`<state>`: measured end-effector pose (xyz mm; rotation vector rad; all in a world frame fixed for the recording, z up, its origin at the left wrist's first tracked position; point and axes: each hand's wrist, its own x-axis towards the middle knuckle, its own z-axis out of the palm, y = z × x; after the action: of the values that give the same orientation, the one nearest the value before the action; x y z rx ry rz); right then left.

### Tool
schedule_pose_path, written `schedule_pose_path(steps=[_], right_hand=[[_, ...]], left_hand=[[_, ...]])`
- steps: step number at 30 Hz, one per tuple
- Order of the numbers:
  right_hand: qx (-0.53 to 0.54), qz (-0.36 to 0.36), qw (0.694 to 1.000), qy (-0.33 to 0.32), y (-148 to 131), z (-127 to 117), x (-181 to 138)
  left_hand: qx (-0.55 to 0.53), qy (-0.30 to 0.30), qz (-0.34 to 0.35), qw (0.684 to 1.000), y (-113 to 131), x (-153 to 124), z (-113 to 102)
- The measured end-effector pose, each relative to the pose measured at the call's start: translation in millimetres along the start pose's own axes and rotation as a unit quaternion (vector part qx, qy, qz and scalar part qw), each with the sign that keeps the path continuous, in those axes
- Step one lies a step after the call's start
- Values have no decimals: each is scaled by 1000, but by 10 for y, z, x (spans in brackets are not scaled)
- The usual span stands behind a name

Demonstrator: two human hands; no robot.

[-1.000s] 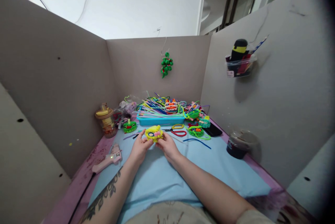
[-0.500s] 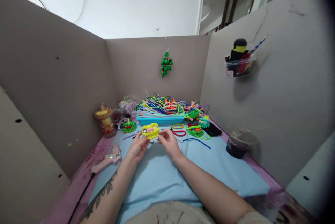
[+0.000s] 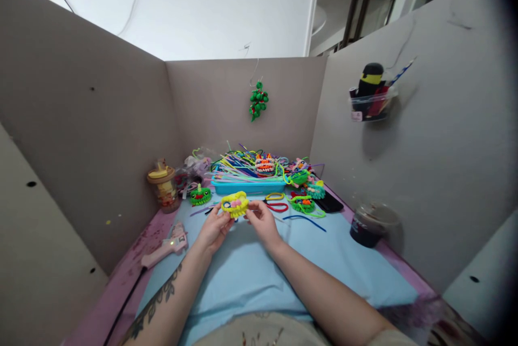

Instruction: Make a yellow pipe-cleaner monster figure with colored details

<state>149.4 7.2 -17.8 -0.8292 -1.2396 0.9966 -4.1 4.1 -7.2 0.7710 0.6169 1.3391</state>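
A small yellow pipe-cleaner figure [image 3: 234, 204] with pink and blue bits is held up over the light blue mat [image 3: 251, 270]. My left hand [image 3: 214, 230] pinches its left side and underside. My right hand [image 3: 262, 222] pinches its right end with thumb and fingertips. Both hands hover just in front of the turquoise tray [image 3: 247, 186] piled with coloured pipe cleaners.
A pink glue gun [image 3: 168, 245] lies left on the pink table, a yellow-lidded jar [image 3: 164, 185] behind it. Red-and-yellow scissors [image 3: 275, 201], green figures [image 3: 201, 195], a black phone [image 3: 328, 201] and a dark cup [image 3: 368, 223] sit around. Grey cardboard walls enclose the desk; a green ornament [image 3: 258, 100] hangs behind.
The yellow figure has been lifted slightly and turned between my fingers; my right hand has shifted from cupping it to pinching its right end.
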Motion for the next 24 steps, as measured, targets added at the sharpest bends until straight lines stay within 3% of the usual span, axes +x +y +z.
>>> schedule_pose_path(steps=[15,24], right_hand=[[29,-29,995,-90,7,-69,54],[22,-46,995,-89,-3,-86,61]], left_hand=[[-8,-17,-17,1000,6,8,-24],[-27,-12,-23,999,21,-7,5]])
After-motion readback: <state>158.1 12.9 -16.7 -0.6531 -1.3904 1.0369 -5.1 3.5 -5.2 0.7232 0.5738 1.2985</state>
